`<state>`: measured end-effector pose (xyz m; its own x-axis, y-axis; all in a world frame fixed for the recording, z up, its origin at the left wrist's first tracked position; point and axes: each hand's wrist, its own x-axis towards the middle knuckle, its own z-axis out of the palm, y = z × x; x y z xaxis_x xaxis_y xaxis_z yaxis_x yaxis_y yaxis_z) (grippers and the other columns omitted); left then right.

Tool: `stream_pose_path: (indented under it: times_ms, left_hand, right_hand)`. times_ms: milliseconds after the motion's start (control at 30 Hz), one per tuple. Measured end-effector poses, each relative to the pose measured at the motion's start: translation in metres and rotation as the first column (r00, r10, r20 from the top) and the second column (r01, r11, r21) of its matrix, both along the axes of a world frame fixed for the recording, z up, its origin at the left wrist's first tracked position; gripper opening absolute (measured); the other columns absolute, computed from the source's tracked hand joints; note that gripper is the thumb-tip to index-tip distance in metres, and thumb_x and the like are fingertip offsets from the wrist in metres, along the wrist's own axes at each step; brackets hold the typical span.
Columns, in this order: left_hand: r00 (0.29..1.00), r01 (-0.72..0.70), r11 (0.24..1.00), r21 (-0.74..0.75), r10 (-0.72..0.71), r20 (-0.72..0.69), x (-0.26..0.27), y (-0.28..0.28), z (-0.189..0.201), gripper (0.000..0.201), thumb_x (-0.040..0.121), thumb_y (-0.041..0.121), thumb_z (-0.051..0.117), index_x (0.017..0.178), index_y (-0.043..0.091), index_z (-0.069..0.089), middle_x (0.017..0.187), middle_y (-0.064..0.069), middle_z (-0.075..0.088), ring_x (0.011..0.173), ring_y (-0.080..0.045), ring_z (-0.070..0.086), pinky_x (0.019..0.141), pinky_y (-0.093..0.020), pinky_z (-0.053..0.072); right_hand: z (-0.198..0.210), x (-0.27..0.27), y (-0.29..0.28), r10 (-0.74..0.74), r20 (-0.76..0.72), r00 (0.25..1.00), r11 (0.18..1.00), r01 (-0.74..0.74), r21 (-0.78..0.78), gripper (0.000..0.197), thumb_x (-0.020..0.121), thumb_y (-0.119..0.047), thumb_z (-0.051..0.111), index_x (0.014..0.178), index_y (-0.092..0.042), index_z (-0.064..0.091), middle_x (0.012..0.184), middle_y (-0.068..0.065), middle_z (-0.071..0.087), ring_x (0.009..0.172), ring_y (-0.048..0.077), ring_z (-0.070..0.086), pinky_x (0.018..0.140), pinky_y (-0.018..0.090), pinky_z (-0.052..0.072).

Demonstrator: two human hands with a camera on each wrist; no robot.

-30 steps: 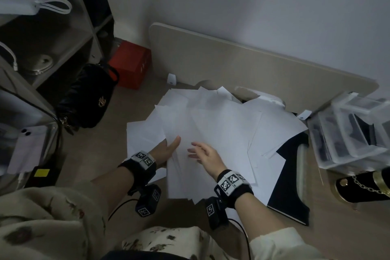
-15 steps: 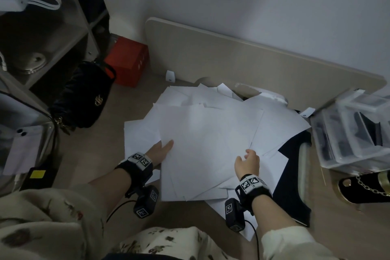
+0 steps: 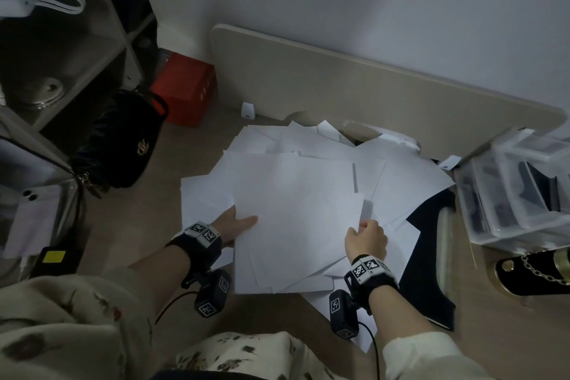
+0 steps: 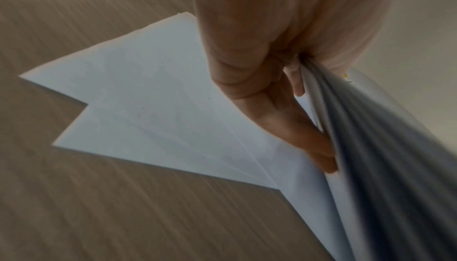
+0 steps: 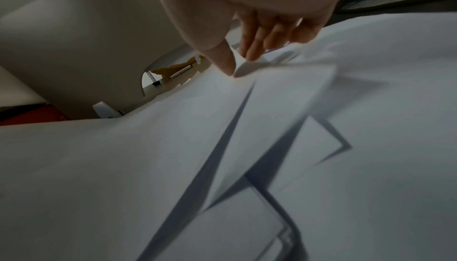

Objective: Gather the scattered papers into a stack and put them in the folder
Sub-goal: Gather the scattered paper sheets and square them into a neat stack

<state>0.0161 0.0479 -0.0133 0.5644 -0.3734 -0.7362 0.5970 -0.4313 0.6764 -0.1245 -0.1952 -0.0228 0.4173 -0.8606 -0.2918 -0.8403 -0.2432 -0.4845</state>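
Note:
Several white papers (image 3: 296, 203) lie in a loose overlapping heap on the wooden floor. My left hand (image 3: 237, 224) grips the left edge of the upper sheets, thumb on top and fingers (image 4: 309, 140) underneath, lifting them off lower papers (image 4: 148, 108). My right hand (image 3: 365, 239) pinches a paper's corner (image 5: 247, 65) at the heap's right side between thumb and fingers. A dark folder (image 3: 431, 256) lies flat at the right, partly covered by papers.
A beige board (image 3: 370, 92) leans on the wall behind the heap. Clear plastic drawers (image 3: 518, 191) and a black shoe with a chain (image 3: 533, 271) sit at the right. A black handbag (image 3: 120, 139), a red box (image 3: 185, 89) and shelves (image 3: 61, 55) stand at the left.
My right hand moved from the middle of the heap to its right side and took hold of a sheet's corner. The left hand closed on the left edge and raised the sheets.

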Motion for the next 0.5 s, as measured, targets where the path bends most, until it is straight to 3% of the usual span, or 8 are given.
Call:
stream_pose_path:
  times_ms: [167,233,333,433,500]
  left_hand:
    - [0.995,0.063,0.998,-0.005,-0.063,-0.081,0.003,0.009,0.0,0.053,0.088,0.023,0.066,0.134,0.015,0.042,0.125,-0.01,0.058,0.109,-0.032,0.059,0.083,-0.049,0.053]
    - [0.989,0.107,0.994,0.008,-0.106,-0.1,0.004,0.011,-0.002,0.053,0.087,0.023,0.066,0.135,0.015,0.043,0.124,-0.011,0.059,0.108,-0.032,0.06,0.085,-0.05,0.053]
    - [0.983,0.159,0.987,0.037,-0.155,-0.095,0.003,0.01,-0.002,0.048,0.088,0.025,0.065,0.13,0.015,0.045,0.118,-0.009,0.061,0.107,-0.031,0.06,0.09,-0.051,0.051]
    - [0.98,0.179,0.983,0.032,-0.176,-0.095,0.002,0.007,-0.001,0.055,0.084,0.031,0.07,0.131,0.017,0.045,0.122,-0.011,0.061,0.108,-0.033,0.061,0.09,-0.054,0.051]
    - [0.981,0.185,0.982,0.035,-0.182,-0.073,-0.001,0.004,0.003,0.047,0.087,0.028,0.068,0.127,0.018,0.045,0.117,-0.009,0.061,0.104,-0.031,0.061,0.085,-0.049,0.053]
  right_hand:
    - [-0.008,0.001,0.004,-0.017,0.092,0.996,0.982,-0.001,0.189,0.023,0.094,-0.017,0.045,0.114,-0.008,0.051,0.118,0.013,0.06,0.103,0.035,0.057,0.083,0.037,0.046]
    - [-0.012,0.001,0.003,0.008,0.104,0.995,0.982,-0.027,0.188,0.012,0.094,-0.013,0.042,0.097,-0.012,0.054,0.113,0.012,0.061,0.099,0.035,0.057,0.08,0.035,0.045]
    - [-0.013,0.0,0.0,-0.018,0.098,0.995,0.979,-0.002,0.203,0.027,0.093,-0.01,0.041,0.068,-0.02,0.04,0.087,0.01,0.054,0.082,0.028,0.049,0.072,0.031,0.039]
    - [-0.008,0.001,-0.002,-0.045,0.103,0.994,0.972,0.02,0.232,0.033,0.089,-0.005,0.043,0.06,-0.014,0.031,0.064,0.006,0.04,0.072,0.026,0.04,0.064,0.029,0.03]
    - [-0.005,0.002,-0.001,-0.057,0.075,0.996,0.972,0.038,0.232,0.032,0.091,-0.007,0.043,0.062,-0.014,0.032,0.067,0.004,0.041,0.075,0.026,0.041,0.066,0.029,0.032]
